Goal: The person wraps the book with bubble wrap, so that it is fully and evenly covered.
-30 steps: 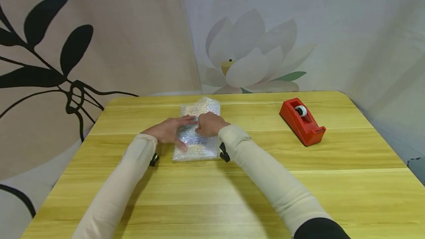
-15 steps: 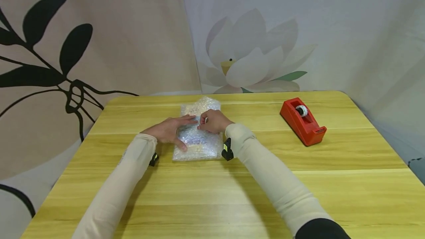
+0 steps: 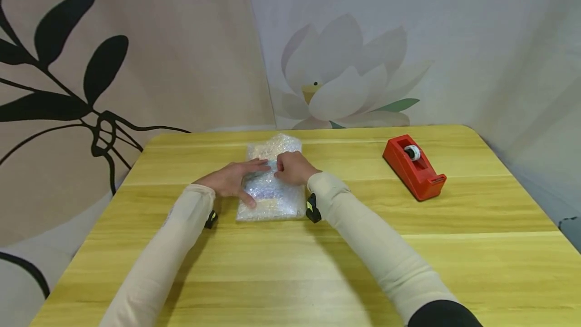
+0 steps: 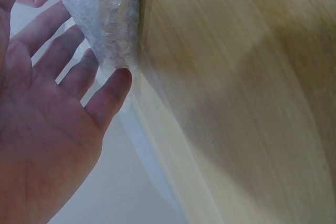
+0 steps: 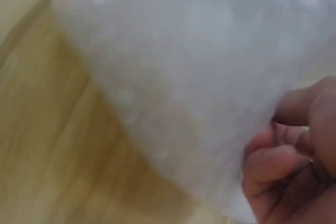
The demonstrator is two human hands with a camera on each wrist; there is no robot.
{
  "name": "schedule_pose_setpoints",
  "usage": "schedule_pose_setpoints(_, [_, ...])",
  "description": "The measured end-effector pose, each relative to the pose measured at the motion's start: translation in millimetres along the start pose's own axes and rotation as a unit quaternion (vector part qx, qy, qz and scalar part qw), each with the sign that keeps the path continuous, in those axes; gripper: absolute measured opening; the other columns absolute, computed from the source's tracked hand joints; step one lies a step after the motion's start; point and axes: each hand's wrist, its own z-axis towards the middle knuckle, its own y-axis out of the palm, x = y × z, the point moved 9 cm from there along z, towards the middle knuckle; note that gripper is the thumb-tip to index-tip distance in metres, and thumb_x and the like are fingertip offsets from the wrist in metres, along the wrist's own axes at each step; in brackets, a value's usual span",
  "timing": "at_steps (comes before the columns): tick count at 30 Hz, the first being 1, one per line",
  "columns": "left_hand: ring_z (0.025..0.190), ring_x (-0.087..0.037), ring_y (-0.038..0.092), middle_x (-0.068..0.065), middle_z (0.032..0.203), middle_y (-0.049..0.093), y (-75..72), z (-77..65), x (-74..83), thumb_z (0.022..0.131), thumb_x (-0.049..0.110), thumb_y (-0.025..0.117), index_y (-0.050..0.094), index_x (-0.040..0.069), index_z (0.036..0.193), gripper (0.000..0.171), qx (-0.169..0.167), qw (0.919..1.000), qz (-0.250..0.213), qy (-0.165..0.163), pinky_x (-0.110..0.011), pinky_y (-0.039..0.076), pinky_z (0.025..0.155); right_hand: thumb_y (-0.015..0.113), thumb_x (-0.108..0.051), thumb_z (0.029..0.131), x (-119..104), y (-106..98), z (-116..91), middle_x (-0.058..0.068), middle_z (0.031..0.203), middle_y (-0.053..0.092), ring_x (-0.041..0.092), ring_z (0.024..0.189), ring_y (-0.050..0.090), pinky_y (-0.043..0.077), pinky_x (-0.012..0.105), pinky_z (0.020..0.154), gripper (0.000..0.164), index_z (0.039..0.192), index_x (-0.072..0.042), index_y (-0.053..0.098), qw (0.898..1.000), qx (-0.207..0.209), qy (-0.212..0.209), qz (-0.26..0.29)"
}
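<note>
A flat package wrapped in bubble wrap (image 3: 272, 207) lies on the table, bluish and yellowish areas showing through the clear film. Across its left side my left hand (image 3: 231, 178) rests with fingers spread, the fingertips near its middle and the thumb lower down. The left wrist view has this hand (image 4: 58, 98) with straight fingers along the wrap's edge (image 4: 115, 30). My right hand (image 3: 295, 168) is at the package's right half, fingers curled in. In the blurred right wrist view, curled fingers of the right hand (image 5: 294, 166) meet the bubble wrap (image 5: 173, 77); nothing shows between them.
A red tape dispenser (image 3: 410, 170) with a small white roll stands on the right of the wooden table (image 3: 281, 276). Behind the table's far edge hangs a printed cloth (image 3: 204, 54) with flower and leaf shapes.
My right hand has shifted slightly right over the package; its fingers look looser half a second ago and more tightly curled now. The left hand, package and dispenser stay in place.
</note>
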Motion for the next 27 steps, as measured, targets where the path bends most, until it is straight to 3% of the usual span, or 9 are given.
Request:
schedule_pose_setpoints(4, [0.158, -0.036, 0.009, -0.007, 0.171, 0.013, 1.5, -0.3, -0.1, 0.064, 0.041, 0.09, 0.034, 0.022, 0.158, 0.112, -0.001, 1.0, 0.002, 0.0, -0.067, 0.018, 0.122, 0.07, -0.024, 0.094, 8, -4, 0, -0.001, 0.073, 0.058, 0.017, 0.073, 0.055, 0.042, 0.025, 0.065, 0.023, 0.078, -0.01, 0.061, 1.0, 0.019, 0.017, -0.005])
schedule_pose_setpoints(9, [0.158, -0.035, 0.008, -0.005, 0.171, 0.012, 0.5, 1.7, -0.5, 0.062, 0.044, 0.09, 0.033, 0.023, 0.158, 0.114, -0.003, 1.0, 0.005, 0.0, -0.067, 0.017, 0.123, 0.065, -0.018, 0.096, 6, -6, -1, 0.005, 0.082, 0.069, 0.021, 0.08, 0.064, 0.052, 0.031, 0.07, 0.013, 0.087, -0.007, 0.065, 0.998, 0.032, 0.011, -0.054])
schedule_pose_setpoints(14, [0.158, -0.037, 0.008, -0.007, 0.171, 0.012, 0.3, 1.6, -0.8, 0.063, 0.045, 0.09, 0.032, 0.021, 0.158, 0.114, -0.002, 1.0, -0.001, 0.003, -0.067, 0.018, 0.122, 0.065, -0.013, 0.095, -14, -10, -12, 0.005, 0.089, 0.073, 0.021, 0.084, 0.068, 0.057, 0.033, 0.073, 0.006, 0.094, -0.009, 0.069, 0.994, 0.055, -0.058, -0.08])
schedule_pose_setpoints(21, [0.157, -0.041, 0.008, -0.011, 0.171, 0.01, -0.5, -1.3, -0.8, 0.063, 0.046, 0.091, 0.026, 0.019, 0.16, 0.121, 0.001, 0.9999, -0.012, -0.001, -0.069, 0.018, 0.121, 0.064, -0.018, 0.098, -46, 2, -38, 0.008, 0.12, 0.072, 0.024, 0.116, 0.066, 0.055, 0.037, 0.102, 0.022, 0.114, -0.008, 0.075, 0.974, 0.023, -0.185, -0.131])
schedule_pose_setpoints(23, [0.157, -0.04, 0.008, -0.011, 0.171, 0.01, -0.8, -1.6, -0.4, 0.062, 0.046, 0.091, 0.025, 0.019, 0.161, 0.122, 0.001, 0.9999, -0.014, -0.004, -0.068, 0.017, 0.122, 0.064, -0.02, 0.098, -52, 7, -42, 0.008, 0.127, 0.069, 0.025, 0.121, 0.065, 0.054, 0.038, 0.103, 0.025, 0.117, -0.008, 0.074, 0.966, 0.016, -0.206, -0.154])
schedule_pose_setpoints(27, [0.158, -0.038, 0.007, -0.01, 0.171, 0.011, -2.4, -1.2, 1.9, 0.061, 0.045, 0.091, 0.024, 0.02, 0.161, 0.123, 0.002, 0.9999, -0.013, -0.003, -0.066, 0.016, 0.123, 0.062, -0.026, 0.099, -58, 12, -47, 0.007, 0.125, 0.068, 0.022, 0.113, 0.068, 0.058, 0.038, 0.095, 0.028, 0.118, -0.009, 0.074, 0.955, 0.007, -0.213, -0.205])
